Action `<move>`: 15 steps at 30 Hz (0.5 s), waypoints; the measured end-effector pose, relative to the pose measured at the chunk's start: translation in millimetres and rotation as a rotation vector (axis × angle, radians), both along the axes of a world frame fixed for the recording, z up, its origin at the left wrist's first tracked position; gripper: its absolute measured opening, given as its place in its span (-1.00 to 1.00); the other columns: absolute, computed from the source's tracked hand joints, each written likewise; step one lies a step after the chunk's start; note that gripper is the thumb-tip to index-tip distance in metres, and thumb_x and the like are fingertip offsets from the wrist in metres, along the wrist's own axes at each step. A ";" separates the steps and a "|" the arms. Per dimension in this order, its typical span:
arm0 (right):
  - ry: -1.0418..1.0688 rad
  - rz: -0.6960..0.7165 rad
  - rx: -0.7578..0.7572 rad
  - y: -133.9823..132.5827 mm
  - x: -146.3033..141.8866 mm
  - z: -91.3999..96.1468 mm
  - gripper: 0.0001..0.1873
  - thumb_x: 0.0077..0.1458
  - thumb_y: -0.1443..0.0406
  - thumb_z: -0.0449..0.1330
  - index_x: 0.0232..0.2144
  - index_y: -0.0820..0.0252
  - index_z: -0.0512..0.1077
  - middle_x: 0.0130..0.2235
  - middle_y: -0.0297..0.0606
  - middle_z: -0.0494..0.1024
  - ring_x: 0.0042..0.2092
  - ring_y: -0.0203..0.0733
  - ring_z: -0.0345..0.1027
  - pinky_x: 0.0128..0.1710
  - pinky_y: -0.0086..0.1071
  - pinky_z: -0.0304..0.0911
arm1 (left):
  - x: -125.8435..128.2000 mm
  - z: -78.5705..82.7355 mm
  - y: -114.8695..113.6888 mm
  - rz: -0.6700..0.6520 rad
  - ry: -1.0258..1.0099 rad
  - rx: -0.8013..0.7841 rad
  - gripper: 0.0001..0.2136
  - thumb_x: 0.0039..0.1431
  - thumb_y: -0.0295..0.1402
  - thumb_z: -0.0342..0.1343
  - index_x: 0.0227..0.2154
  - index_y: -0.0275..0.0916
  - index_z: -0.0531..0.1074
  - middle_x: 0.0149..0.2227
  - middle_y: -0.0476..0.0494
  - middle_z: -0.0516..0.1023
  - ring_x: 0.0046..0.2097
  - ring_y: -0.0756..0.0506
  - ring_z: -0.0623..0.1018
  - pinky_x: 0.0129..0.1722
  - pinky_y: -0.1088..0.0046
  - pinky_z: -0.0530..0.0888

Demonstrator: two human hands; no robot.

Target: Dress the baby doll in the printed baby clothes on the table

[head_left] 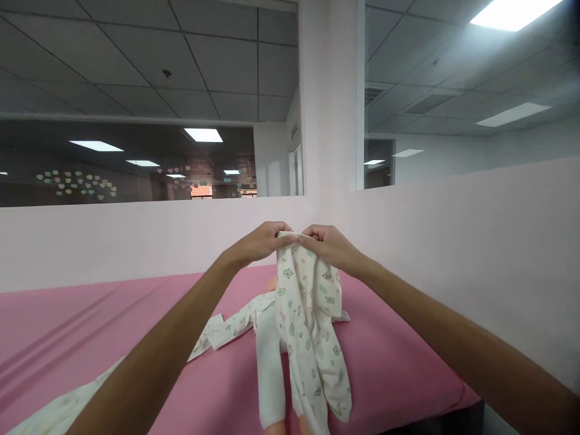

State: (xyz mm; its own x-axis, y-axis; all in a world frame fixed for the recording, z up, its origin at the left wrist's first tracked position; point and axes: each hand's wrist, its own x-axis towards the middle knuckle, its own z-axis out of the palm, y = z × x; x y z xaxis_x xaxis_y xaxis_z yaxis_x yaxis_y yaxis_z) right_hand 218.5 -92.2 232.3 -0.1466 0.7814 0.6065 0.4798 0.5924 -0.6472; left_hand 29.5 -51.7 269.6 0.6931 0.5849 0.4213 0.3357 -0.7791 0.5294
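My left hand and my right hand meet at the waistband of small printed baby pants, fingers pinched on its edge. The pants hang down from both hands, pale with green and dark little pictures, their two legs dangling. Behind them a doll lies on its back on the pink bed. White leggings cover its legs, and its bare feet show at the bottom. A matching printed top is around its upper body, one sleeve stretched out to the left. The pants hide most of the doll's head and right side.
A pink sheet covers the bed, whose edge drops off at the lower right. Pale printed cloth lies at the lower left, partly behind my left arm. Pinkish walls with large windows stand behind and to the right.
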 end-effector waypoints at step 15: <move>0.036 0.266 -0.406 11.4 14.0 25.1 -0.57 0.03 -0.05 0.21 -0.53 0.18 0.37 -0.48 -0.29 0.44 -0.44 -0.28 0.31 -0.49 -0.45 0.23 | -46.4 46.5 4.7 0.196 0.370 0.058 -0.78 0.11 -0.14 0.09 -0.40 -0.21 0.35 -0.48 -0.06 0.46 -0.42 -0.06 0.47 -0.35 0.38 0.36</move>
State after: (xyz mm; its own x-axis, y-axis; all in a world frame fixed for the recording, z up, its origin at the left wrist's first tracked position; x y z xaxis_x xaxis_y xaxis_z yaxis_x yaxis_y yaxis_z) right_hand 232.5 -80.8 257.4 -0.3578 0.8944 0.2685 0.3193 0.3874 -0.8649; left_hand -16.8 -47.1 316.0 0.6819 0.7034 0.2008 0.6399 -0.7066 0.3022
